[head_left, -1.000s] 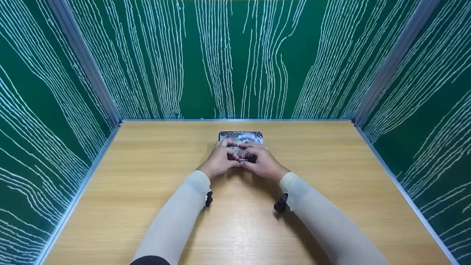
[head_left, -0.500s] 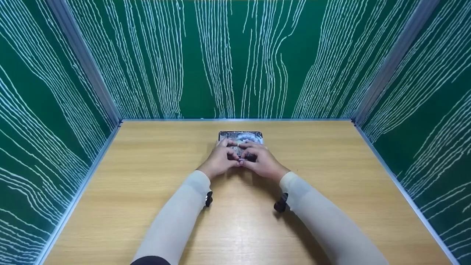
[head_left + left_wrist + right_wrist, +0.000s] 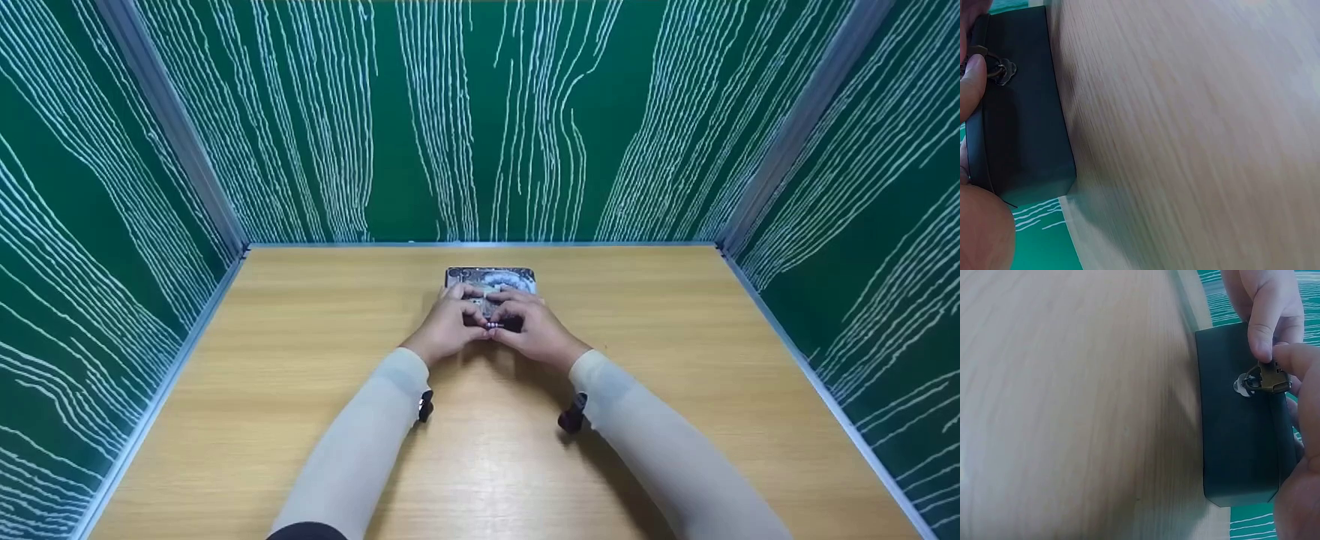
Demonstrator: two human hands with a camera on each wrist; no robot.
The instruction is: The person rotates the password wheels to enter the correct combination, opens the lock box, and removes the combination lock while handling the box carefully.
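A small dark box with a grey-and-white patterned lid (image 3: pixel 491 279) sits on the table. From its front face (image 3: pixel 1235 433) sticks out a silver staple (image 3: pixel 1243 385), and the shackle of a brass padlock (image 3: pixel 1273 379) hooks through it. My left hand (image 3: pixel 450 322) pinches the padlock from the left, thumb against its body, other fingers over the lid. From the right my right hand (image 3: pixel 536 330) grips the same padlock between thumb and forefinger, fingers also reaching over the lid. Tiny pale marks on the padlock show between the thumbs in the head view; fingers hide much of its body.
The wooden table (image 3: pixel 487 450) runs up to green walls (image 3: pixel 517 135) with white wavy lines at the back and both sides. Grey metal strips (image 3: pixel 480 244) edge the table. Dark wrist devices (image 3: pixel 572 416) hang at both sleeves.
Arms and box stay where they were. Only the small pale marks on the padlock between the fingertips look slightly different.
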